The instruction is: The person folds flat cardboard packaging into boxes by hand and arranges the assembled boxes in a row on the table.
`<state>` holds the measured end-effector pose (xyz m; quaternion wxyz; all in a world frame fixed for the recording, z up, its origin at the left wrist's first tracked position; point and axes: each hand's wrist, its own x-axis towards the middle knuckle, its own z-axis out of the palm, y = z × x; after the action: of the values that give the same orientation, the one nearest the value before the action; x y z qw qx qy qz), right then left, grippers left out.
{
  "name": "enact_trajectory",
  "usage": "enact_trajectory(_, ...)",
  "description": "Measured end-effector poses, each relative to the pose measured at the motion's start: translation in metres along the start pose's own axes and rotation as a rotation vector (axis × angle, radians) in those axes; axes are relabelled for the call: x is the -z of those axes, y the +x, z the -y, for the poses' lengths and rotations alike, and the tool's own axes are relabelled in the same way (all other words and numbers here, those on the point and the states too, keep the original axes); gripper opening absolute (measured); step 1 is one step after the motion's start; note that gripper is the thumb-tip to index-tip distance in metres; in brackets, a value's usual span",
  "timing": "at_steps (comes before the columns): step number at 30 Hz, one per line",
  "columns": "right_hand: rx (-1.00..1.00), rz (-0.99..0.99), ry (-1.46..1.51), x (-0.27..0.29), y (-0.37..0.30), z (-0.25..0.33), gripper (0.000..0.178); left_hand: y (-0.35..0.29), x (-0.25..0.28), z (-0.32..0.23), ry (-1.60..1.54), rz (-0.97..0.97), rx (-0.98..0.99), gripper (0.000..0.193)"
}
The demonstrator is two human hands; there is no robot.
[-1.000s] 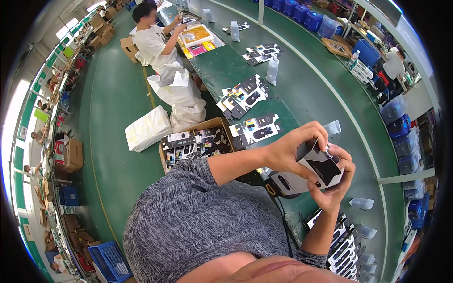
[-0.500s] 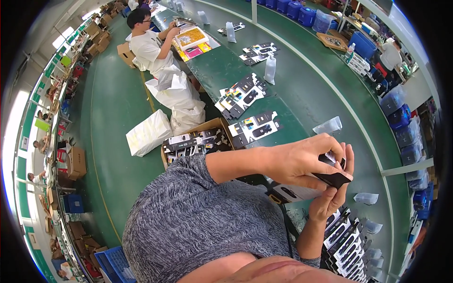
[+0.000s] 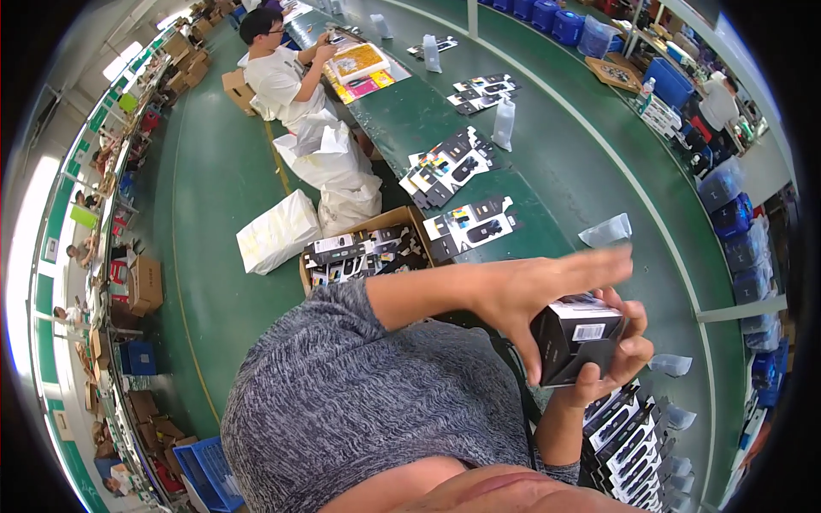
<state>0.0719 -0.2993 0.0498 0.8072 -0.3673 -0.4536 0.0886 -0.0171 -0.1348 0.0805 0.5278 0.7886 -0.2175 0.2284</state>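
A small black carton with a white barcode label is tilted in front of my chest. My right hand is closed around its right side, thumb at the lower edge and fingers behind. Over the carton's top left, my left hand has its fingers stretched out and slightly blurred, and its thumb lies along the carton's left edge. Below the hands, a row of black-and-white cartons lies on the table. Flat printed carton blanks are spread beyond my left forearm.
More carton blanks lie along the green table. Clear plastic bags rest along its right side. At left stand a cardboard box of carton pieces and white sacks. A co-worker sits farther up beside a tray.
The carton has turned, so its barcode face now shows. My left hand has gone from gripping with bent fingers to stretched fingers; my right hand still holds the carton.
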Motion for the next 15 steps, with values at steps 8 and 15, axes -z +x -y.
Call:
enact_trajectory(8,-0.704,-0.214,0.272,-0.005,-0.029,-0.003,0.088,-0.013,-0.011,-0.011,0.655,-0.068,-0.066,0.107)
enact_trajectory(15,-0.723,-0.219,0.125,-0.006,-0.017,-0.027,0.062,-0.008,0.006,-0.001,0.716,-0.032,-0.030,0.101)
